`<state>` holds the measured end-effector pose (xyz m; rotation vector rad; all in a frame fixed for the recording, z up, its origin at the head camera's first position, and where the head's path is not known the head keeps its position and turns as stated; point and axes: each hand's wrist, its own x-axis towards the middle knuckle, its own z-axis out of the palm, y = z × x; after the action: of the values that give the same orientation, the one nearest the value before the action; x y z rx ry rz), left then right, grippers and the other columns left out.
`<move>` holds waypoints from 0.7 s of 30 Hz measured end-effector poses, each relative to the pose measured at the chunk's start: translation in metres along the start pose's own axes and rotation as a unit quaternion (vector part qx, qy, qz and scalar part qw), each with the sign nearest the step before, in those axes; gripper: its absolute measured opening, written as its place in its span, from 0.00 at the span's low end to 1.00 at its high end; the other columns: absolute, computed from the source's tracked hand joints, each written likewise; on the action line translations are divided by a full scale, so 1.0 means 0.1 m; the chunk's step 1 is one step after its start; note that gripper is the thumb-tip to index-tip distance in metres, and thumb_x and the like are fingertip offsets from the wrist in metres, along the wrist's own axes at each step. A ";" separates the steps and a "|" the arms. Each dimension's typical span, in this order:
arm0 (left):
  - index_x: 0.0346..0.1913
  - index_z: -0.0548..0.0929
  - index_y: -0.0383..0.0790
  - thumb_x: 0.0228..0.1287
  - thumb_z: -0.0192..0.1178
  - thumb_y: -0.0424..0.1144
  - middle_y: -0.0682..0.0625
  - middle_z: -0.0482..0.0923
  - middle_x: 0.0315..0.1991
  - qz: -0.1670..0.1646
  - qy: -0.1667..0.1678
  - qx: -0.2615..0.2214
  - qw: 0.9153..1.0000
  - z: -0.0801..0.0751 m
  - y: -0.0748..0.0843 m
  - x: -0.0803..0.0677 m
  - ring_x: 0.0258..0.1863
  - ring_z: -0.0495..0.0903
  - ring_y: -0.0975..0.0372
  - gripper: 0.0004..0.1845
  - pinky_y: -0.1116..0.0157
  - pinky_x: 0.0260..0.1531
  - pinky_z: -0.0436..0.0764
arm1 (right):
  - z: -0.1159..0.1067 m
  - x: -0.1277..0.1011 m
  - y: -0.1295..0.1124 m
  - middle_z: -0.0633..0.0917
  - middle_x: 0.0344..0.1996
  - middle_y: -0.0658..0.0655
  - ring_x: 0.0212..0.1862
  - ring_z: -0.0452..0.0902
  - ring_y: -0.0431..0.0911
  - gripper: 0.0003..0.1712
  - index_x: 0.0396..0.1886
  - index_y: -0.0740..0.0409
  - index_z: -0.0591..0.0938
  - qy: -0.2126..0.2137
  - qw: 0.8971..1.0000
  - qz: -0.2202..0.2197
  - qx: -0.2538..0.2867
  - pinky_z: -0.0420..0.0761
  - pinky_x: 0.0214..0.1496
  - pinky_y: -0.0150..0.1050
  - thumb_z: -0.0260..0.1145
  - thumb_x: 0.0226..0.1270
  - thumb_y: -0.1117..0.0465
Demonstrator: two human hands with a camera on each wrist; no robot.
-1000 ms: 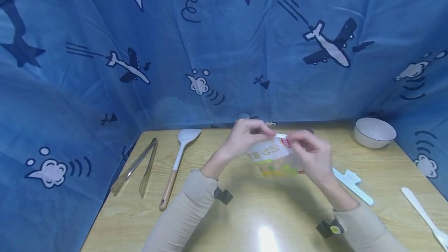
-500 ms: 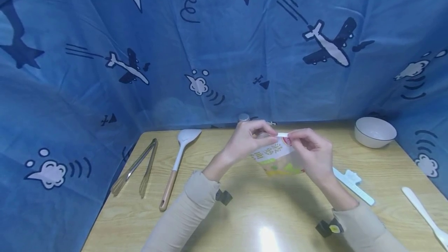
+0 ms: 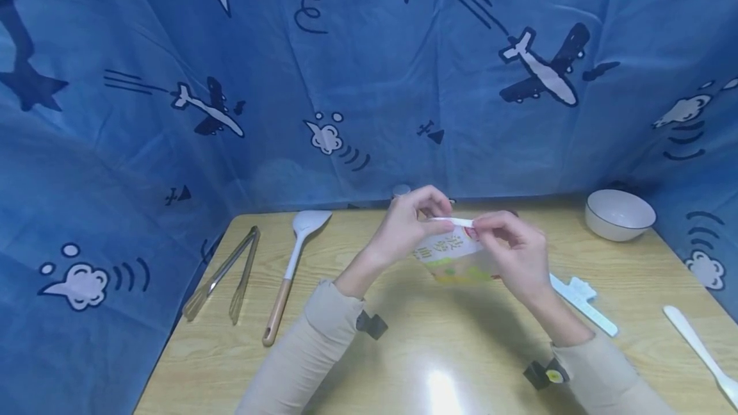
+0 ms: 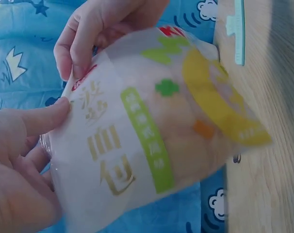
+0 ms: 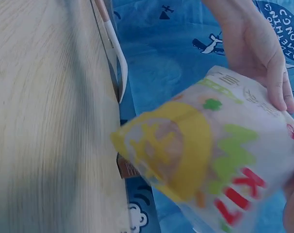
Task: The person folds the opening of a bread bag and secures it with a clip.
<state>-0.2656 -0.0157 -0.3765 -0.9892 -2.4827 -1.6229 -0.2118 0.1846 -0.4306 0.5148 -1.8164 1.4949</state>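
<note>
Held up over the table is a printed plastic bread bag (image 3: 461, 268), white with green, yellow and red print. My left hand (image 3: 398, 229) pinches the left part of its white top edge between thumb and fingers. Close beside it, my right hand (image 3: 519, 255) pinches the same edge further right. In the left wrist view, the bag (image 4: 142, 131) hangs full, a pale brown shape showing through the plastic. The right wrist view has the bag's yellow-printed end (image 5: 161, 145) pointing toward the table, slightly blurred.
Metal tongs (image 3: 213, 280) and a white spatula with a wooden handle (image 3: 282, 306) lie on the left. To the right are a light blue bag clip (image 3: 585, 306), a white bowl (image 3: 619, 215) and a white utensil (image 3: 697, 348). A blue printed curtain (image 3: 369, 82) hangs behind the table.
My left hand has shifted its fingers along the bag's top edge, and a longer white strip shows between the hands. The bag's lower end has risen slightly. The right hand stays nearly in place.
</note>
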 end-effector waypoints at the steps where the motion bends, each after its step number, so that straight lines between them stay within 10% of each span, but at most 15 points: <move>1: 0.44 0.85 0.38 0.61 0.74 0.30 0.45 0.89 0.36 -0.003 0.002 0.002 1.000 0.00 0.01 0.00 0.35 0.82 0.65 0.11 0.62 0.47 0.80 | -0.01 0.00 -0.01 0.92 0.36 0.42 0.41 0.87 0.27 0.12 0.33 0.68 0.88 -0.008 1.000 0.000 -0.021 0.85 0.46 0.22 0.67 0.59 0.85; 6: 0.45 0.85 0.36 0.61 0.74 0.28 0.45 0.89 0.35 -0.014 0.008 0.011 1.000 -0.03 0.03 0.00 0.35 0.83 0.63 0.12 0.66 0.45 0.80 | -0.07 0.02 -0.09 0.92 0.38 0.60 0.42 0.83 0.23 0.14 0.40 0.62 0.88 -0.062 0.993 0.016 -0.099 0.81 0.49 0.19 0.65 0.62 0.81; 11: 0.46 0.85 0.36 0.61 0.74 0.28 0.45 0.89 0.35 -0.010 0.002 0.015 1.000 -0.03 0.02 0.01 0.34 0.84 0.64 0.12 0.68 0.44 0.80 | -0.10 0.06 -0.15 0.92 0.41 0.60 0.41 0.83 0.24 0.09 0.48 0.60 0.88 -0.099 0.985 0.069 -0.120 0.81 0.46 0.21 0.67 0.72 0.69; 16: 0.45 0.85 0.39 0.61 0.75 0.29 0.45 0.89 0.35 0.000 -0.006 0.015 1.000 -0.02 0.01 0.02 0.34 0.85 0.64 0.12 0.69 0.44 0.81 | -0.10 0.09 -0.18 0.91 0.41 0.61 0.36 0.83 0.26 0.09 0.48 0.57 0.89 -0.113 0.976 0.140 -0.120 0.86 0.22 0.36 0.71 0.74 0.59; 21: 0.45 0.85 0.39 0.61 0.74 0.29 0.46 0.90 0.35 0.002 -0.010 0.018 1.000 -0.02 -0.01 0.02 0.34 0.85 0.65 0.12 0.70 0.43 0.80 | -0.10 0.10 -0.16 0.92 0.38 0.60 0.33 0.85 0.27 0.07 0.44 0.58 0.91 -0.106 0.974 0.135 -0.145 0.86 0.27 0.31 0.75 0.70 0.61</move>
<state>-0.2682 -0.0169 -0.3753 -1.0119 -2.5115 -1.5693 -0.2046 0.1914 -0.4121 0.2998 -2.3044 1.3509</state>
